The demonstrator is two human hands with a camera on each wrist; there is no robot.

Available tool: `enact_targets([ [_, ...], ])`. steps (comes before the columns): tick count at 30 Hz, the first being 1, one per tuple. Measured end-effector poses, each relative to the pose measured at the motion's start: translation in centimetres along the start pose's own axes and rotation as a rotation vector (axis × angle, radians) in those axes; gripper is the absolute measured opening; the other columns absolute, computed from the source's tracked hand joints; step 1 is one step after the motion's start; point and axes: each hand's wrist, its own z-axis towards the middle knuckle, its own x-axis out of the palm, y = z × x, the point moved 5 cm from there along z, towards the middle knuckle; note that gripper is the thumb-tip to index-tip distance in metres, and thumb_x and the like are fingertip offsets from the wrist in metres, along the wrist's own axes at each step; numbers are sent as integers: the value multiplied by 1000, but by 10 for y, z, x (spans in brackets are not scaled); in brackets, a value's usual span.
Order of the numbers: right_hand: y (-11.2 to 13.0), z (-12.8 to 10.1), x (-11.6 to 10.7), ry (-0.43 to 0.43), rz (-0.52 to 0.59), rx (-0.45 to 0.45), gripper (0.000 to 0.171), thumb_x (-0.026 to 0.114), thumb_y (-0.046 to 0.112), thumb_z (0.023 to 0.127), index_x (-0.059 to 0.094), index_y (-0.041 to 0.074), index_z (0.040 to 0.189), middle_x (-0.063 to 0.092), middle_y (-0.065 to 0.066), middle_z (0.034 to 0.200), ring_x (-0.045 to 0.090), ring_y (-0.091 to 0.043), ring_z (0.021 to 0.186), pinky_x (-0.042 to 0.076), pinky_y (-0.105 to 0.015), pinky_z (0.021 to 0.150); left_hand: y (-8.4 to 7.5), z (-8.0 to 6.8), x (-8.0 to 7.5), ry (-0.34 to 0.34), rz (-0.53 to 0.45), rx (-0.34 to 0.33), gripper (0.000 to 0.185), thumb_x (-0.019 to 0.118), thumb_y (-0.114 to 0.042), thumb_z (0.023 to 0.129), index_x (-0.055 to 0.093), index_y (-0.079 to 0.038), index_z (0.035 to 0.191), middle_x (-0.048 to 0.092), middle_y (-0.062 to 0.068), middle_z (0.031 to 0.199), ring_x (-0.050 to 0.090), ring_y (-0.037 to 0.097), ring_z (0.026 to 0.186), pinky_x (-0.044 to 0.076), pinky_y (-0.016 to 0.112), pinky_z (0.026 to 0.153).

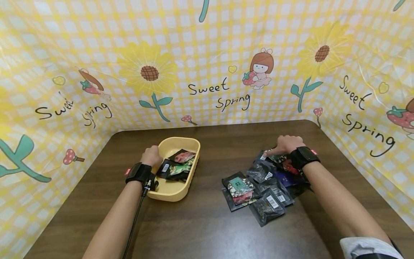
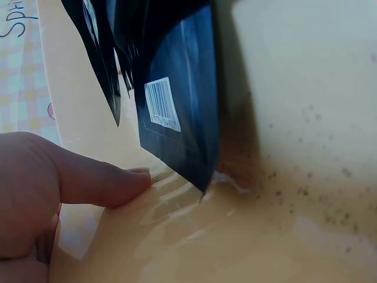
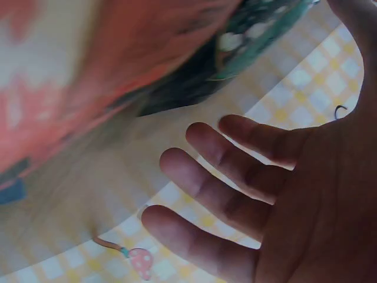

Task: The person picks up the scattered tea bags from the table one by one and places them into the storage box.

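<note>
Here the left hand point(image 1: 151, 155) is resting relaxed inside the yellow tray point(image 1: 191, 144), steadying it beside dark packets point(image 1: 176, 166); the right hand point(image 1: 286, 144), fingers loose, is hovering over the packet pile point(image 1: 263, 189), grasping nothing.

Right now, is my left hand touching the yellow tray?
Touching. The left wrist view shows a fingertip of the left hand pressed flat on the inner floor of the yellow tray, beside a black packet with a barcode.

Dark wood table point(image 1: 200, 230): yellow tray point(image 1: 192, 144), packet pile point(image 1: 263, 187).
</note>
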Motion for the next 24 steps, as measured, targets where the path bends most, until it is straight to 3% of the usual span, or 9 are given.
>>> enact_targets([
  [3, -6, -4, 2, 46, 14, 19, 68, 57, 80, 70, 52, 12, 66, 47, -3, 68, 51, -23, 69, 37, -39, 66, -1, 0, -1, -5, 4, -2, 11, 51, -1, 78, 52, 3, 88, 56, 20, 84, 54, 33, 74, 45, 40, 65],
  [6, -8, -7, 2, 77, 32, 33, 72, 57, 80, 69, 59, 9, 78, 61, -11, 83, 56, -27, 76, 43, -43, 72, -1, -1, -1, -9, 9, -6, 12, 51, -2, 77, 52, 3, 88, 57, 21, 86, 55, 33, 75, 45, 41, 66],
  [10, -10, -3, 3, 80, 52, 43, 76, 61, 80, 66, 58, 7, 86, 64, -18, 99, 59, -29, 82, 47, -45, 73, 0, -1, -1, -8, 3, -15, 11, 50, -2, 78, 51, 3, 88, 56, 20, 85, 54, 33, 74, 45, 41, 67],
  [15, -15, 5, 7, 121, 78, 11, 67, 63, 78, 66, 48, 13, 70, 55, -7, 81, 50, -23, 74, 40, -42, 68, 1, -1, 1, 0, -4, -17, 11, 50, -2, 78, 51, 2, 88, 55, 18, 83, 54, 32, 73, 44, 40, 65],
  [17, -17, 9, 7, 135, 113, -18, 64, 65, 74, 68, 47, 13, 71, 48, -3, 76, 47, -22, 71, 39, -43, 67, 1, -2, 1, 2, -6, -14, 11, 50, -1, 79, 51, 3, 88, 55, 18, 82, 54, 32, 72, 44, 39, 65],
  [20, -20, 13, 9, 157, 223, -52, 61, 70, 63, 74, 47, 7, 82, 40, -3, 75, 45, -19, 67, 43, -38, 63, 1, -1, 0, -2, -7, -7, 11, 50, -1, 79, 51, 3, 89, 55, 18, 82, 54, 32, 71, 43, 39, 64],
  [24, -24, 15, 9, 175, 388, -91, 68, 73, 44, 80, 45, -8, 115, 38, -8, 84, 43, -16, 63, 46, -32, 53, 1, -1, -1, -5, -3, -4, 14, 50, -1, 79, 51, 4, 92, 55, 19, 83, 53, 32, 72, 43, 39, 64],
])
